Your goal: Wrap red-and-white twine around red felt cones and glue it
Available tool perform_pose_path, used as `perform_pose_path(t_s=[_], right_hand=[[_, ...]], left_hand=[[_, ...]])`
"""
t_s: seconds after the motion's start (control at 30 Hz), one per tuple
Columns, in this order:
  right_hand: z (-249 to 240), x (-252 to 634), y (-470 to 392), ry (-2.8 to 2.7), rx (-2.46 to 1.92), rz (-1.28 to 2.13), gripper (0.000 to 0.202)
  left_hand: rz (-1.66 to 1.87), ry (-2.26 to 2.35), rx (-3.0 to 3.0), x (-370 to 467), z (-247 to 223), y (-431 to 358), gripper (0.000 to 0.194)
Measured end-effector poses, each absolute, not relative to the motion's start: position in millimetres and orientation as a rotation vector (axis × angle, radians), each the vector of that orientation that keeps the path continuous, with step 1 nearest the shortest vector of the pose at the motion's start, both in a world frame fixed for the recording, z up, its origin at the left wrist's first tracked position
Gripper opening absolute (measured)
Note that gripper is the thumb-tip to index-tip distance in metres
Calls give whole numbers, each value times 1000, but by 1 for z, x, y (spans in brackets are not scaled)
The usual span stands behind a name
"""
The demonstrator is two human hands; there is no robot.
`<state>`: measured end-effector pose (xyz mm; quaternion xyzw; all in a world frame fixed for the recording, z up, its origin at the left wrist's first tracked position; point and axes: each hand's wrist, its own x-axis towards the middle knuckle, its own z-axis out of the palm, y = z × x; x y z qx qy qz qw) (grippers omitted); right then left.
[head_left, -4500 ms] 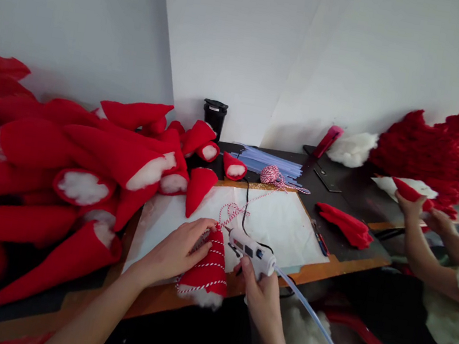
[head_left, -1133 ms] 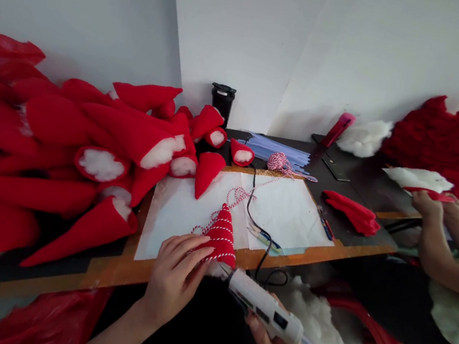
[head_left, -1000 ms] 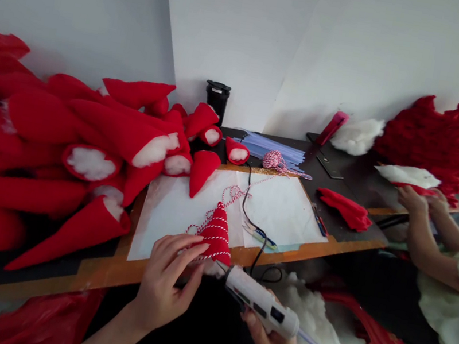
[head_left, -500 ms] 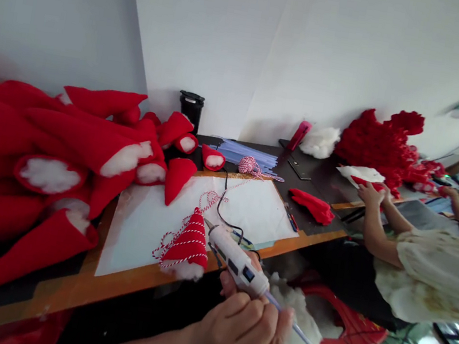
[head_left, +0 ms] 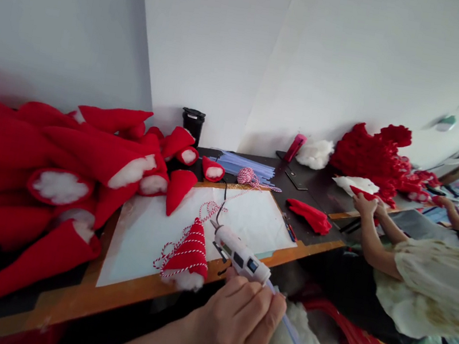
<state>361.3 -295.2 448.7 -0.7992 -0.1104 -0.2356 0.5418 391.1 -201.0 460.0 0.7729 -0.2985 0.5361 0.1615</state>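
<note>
A white hot glue gun [head_left: 238, 253] points up and left over the table edge, a long translucent glue stick [head_left: 294, 339] trailing from its rear. My left hand [head_left: 238, 322] is closed around the glue stick at the back of the gun. Mostly hidden behind it, my right hand [head_left: 231, 274] grips the gun's handle; only a little finger and its wrist show. Left of the nozzle lies a red stuffed felt cone [head_left: 191, 250], wound with red-and-white twisted cord [head_left: 163, 257] and showing white stuffing at its base. Neither hand touches the cone.
White paper [head_left: 124, 260] covers part of the table. Red stuffed cones [head_left: 80, 148] pile up at left. Behind are a cord ball [head_left: 246, 176], more glue sticks [head_left: 243, 165] and a black cup [head_left: 192, 125]. A co-worker's hands [head_left: 366, 205] hold red fabric at right.
My left hand has closed in tighter at the gun's rear, covering more of my right hand. The gun's nozzle sits slightly farther right of the cone. The view has shifted slightly.
</note>
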Motion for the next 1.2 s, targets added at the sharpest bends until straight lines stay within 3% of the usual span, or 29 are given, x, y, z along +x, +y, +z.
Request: perform_pose_path(t_s=[0.07,0.17,0.33,0.47,0.63,0.83,1.2], right_hand=[[445,368,-282,-23,-1870,-551,14],[442,385,-267,213,-1659,-326,25],[437,419,-271,52,-1337,40,40],[433,432,-281,-18,-1070,288,41],[428,435,-278,0,-978,232,36],[420,440,-279,-112,-1006,269,37],[409,437,-284,-67,-1002,243,36]], left_hand=[[1508,-825,2246,392,463,-203,22],[1442,-823,2280,387,458,-204,27],[1437,-536,2113,375,428,-184,15],[1303,-175,2109,381,415,-162,25],[1157,-240,2090,383,417,-156,19],[1190,-232,2097,372,411,-141,28],[1195,-140,2179,367,397,-105,22]])
